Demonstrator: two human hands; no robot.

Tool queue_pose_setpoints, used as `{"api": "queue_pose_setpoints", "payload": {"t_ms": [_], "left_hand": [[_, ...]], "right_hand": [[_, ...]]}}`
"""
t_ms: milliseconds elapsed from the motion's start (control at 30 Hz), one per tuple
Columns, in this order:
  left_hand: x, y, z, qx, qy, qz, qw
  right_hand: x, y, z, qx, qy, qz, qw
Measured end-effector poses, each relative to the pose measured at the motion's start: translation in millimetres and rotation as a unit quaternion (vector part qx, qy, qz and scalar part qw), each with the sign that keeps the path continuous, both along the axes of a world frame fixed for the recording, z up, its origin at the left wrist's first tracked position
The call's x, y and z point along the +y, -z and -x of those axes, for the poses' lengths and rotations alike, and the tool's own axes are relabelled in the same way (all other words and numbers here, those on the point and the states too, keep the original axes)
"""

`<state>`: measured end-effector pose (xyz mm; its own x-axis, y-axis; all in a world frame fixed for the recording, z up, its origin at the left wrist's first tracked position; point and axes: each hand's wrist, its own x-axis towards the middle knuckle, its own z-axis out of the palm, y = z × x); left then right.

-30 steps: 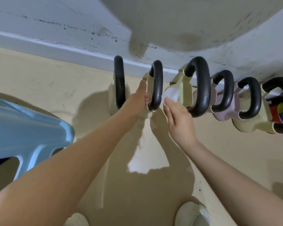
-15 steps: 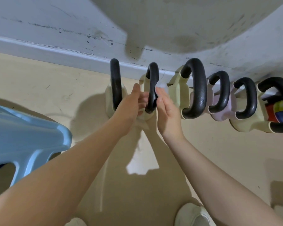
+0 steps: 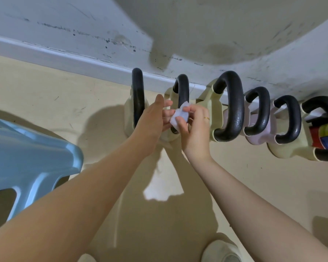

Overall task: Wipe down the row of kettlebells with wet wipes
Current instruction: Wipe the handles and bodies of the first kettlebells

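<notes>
Several kettlebells with black handles stand in a row on the floor along the wall. My right hand (image 3: 194, 127) pinches a crumpled white wet wipe (image 3: 180, 116) in front of the second kettlebell (image 3: 182, 89) from the left. My left hand (image 3: 152, 120) is at the wipe's left side, fingers touching the wipe or the handle behind it; which one is hidden. The leftmost kettlebell (image 3: 137, 95) is just left of my left hand. A larger cream kettlebell (image 3: 230, 106) stands right of my right hand.
A light blue plastic stool (image 3: 32, 157) stands at the left. A pink kettlebell (image 3: 257, 110), a cream one (image 3: 290, 120) and one with a coloured label (image 3: 322, 129) continue the row to the right. My shoes (image 3: 222, 250) show at the bottom.
My right hand drew back from the second kettlebell's handle and now holds the wipe bunched up in front of it. My left hand stayed by the handle.
</notes>
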<state>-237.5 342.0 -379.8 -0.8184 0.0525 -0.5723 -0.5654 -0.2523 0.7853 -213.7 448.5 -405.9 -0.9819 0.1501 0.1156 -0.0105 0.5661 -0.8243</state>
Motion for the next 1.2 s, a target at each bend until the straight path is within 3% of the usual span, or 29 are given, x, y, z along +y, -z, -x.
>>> {"api": "queue_pose_setpoints", "payload": {"t_ms": [200,300,500,667,833,1033,1200], "left_hand": [[6,0,4,0.0,-0.015,0.022,1.0],[10,1,7,-0.005,-0.023,0.045,0.999],[12,0,9,-0.003,-0.03,0.041,0.999],[10,5,13,-0.015,-0.003,0.047,0.999],[13,6,18,-0.013,-0.002,0.033,0.999],[20,-2,29,-0.05,0.008,0.027,0.998],[30,-9,34,-0.035,0.001,0.045,0.998]], "right_hand": [[-12,3,20,-0.149,0.106,0.199,0.963],[-12,0,6,-0.182,0.084,0.197,0.96],[-12,-13,72,-0.201,0.133,0.215,0.947],[-8,-14,49,-0.27,0.091,0.215,0.934],[4,-22,101,-0.248,0.133,0.244,0.928],[10,-3,85,-0.197,0.053,0.223,0.953],[14,-7,120,-0.176,-0.059,0.113,0.976]]}}
